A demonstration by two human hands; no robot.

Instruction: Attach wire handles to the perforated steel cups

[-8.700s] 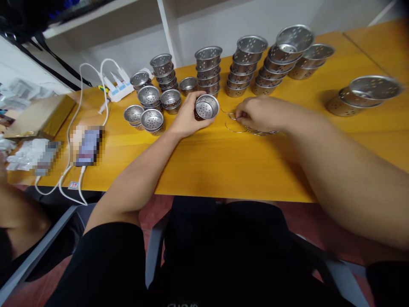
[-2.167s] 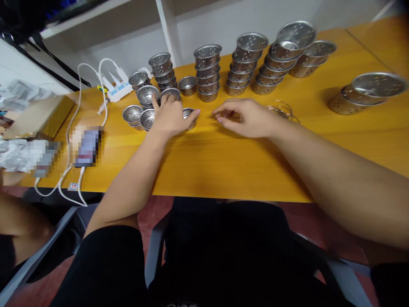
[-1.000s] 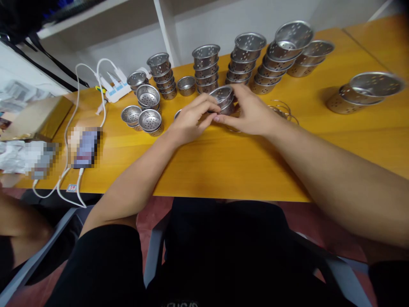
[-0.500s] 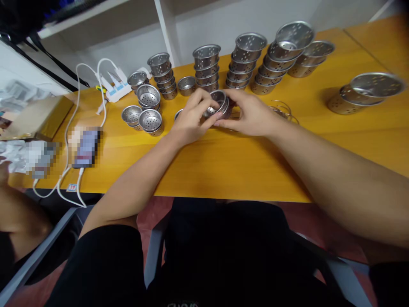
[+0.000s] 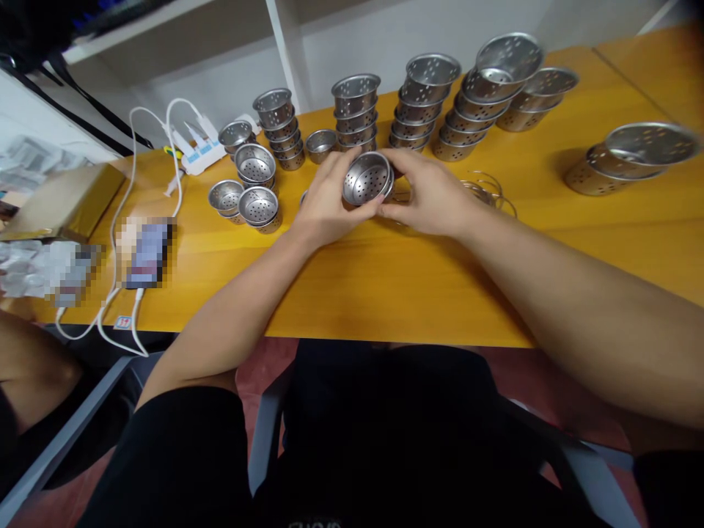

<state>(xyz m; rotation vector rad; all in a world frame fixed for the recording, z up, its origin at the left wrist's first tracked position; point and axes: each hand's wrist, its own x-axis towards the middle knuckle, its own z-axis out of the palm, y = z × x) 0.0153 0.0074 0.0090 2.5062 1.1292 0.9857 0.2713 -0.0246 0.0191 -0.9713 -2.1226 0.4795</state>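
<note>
Between my hands is a perforated metal cup (image 5: pixel 367 180), tilted so its holed inside faces me; a second rim shows just behind it. My left hand (image 5: pixel 325 199) wraps its left side, thumb along the lower rim. My right hand (image 5: pixel 423 189) grips the right side, with its thumb near the left thumb. Under and beside the hands lie thin metal wire rings (image 5: pixel 487 192), partly covered by the right hand. Another small metal piece shows only its edge left of my left hand.
Behind my hands stand stacks of perforated cups (image 5: pixel 356 110), with taller stacks (image 5: pixel 423 103) to the right. Smaller cups (image 5: pixel 258 207) sit at left, a cup pair (image 5: pixel 616 165) at far right. A power strip (image 5: pixel 203 150), cables and phone (image 5: pixel 148 253) lie left, near another person's arm (image 5: pixel 36 367).
My left fingers have come out of the cup and now lie around its outside. The cup's inside has turned more toward me. At far left, the other person's arm has shifted.
</note>
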